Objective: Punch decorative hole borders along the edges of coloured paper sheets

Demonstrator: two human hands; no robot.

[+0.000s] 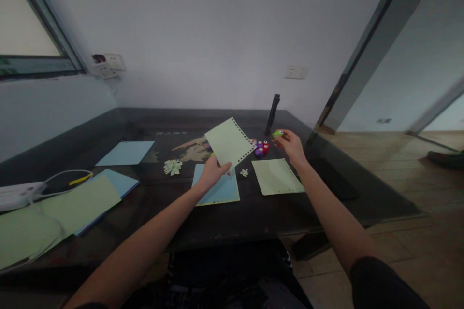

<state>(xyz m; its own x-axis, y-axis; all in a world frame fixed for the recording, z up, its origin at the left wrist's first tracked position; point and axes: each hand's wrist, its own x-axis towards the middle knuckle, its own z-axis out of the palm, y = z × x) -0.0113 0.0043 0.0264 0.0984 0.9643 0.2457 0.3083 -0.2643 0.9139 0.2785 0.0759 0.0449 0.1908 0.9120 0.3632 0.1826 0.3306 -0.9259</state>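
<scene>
My left hand [213, 172] pinches the lower edge of a pale green sheet [229, 141] with punched holes along one side, held tilted above the table. Beneath it lies a blue sheet [221, 192] on the dark table. Raised at the right, my right hand [289, 144] holds a small green punch [278, 134] with an eye-like spot. Several purple and red punches [260, 148] sit between the hands, partly behind the lifted sheet. Another pale green sheet [277, 177], holes along its right edge, lies below my right hand.
Small paper cutouts form a pile [173, 167] at left and a smaller one [244, 173] in the middle. Blue [126, 152] and green sheets [87, 203] lie left, near a white power strip [20, 195] with cables. A black upright object [272, 115] stands at the back.
</scene>
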